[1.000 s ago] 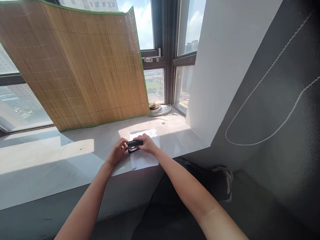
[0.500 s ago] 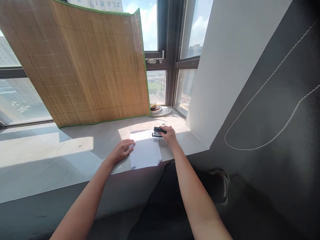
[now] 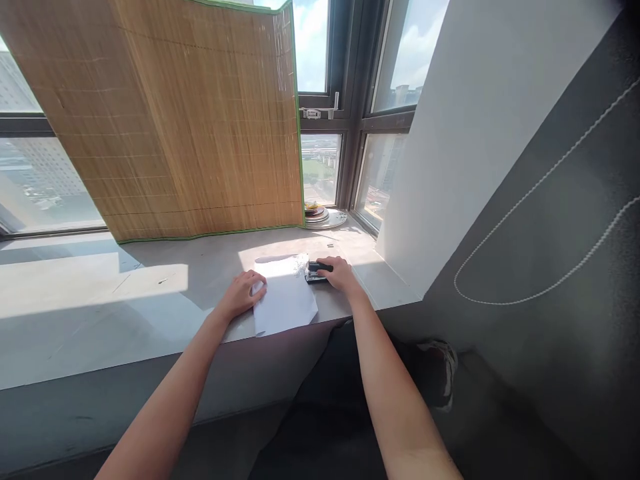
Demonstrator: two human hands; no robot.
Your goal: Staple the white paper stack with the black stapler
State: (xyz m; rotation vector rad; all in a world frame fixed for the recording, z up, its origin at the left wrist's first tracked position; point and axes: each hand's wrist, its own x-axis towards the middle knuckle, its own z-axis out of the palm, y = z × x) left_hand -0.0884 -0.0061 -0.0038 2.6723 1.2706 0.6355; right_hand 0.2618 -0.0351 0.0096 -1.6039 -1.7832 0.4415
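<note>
White paper [image 3: 284, 300] lies on the sill, its lower corners bent. Small dark marks, perhaps staples, dot its upper right edge. At the paper's left edge my left hand [image 3: 243, 293] is closed on it, thumb and fingers curled over the margin. My right hand [image 3: 341, 274] grips a small black stapler [image 3: 316, 271] from its rear end. The stapler's front points left, at the paper's upper right edge. Whether its jaws hold the paper cannot be made out.
The pale windowsill [image 3: 150, 293] ends in a front edge close to me. A bamboo mat [image 3: 210, 133] leans against the window. Stacked plates [image 3: 323, 217] stand in the corner. Small metal bits [image 3: 330, 245] lie behind the stapler. A bead cord [image 3: 500, 303] hangs on the right.
The stapler has come slightly toward me and sits at the paper's right edge rather than over it. The paper has turned a little. My left fingers have curled more. The view has shifted slightly.
</note>
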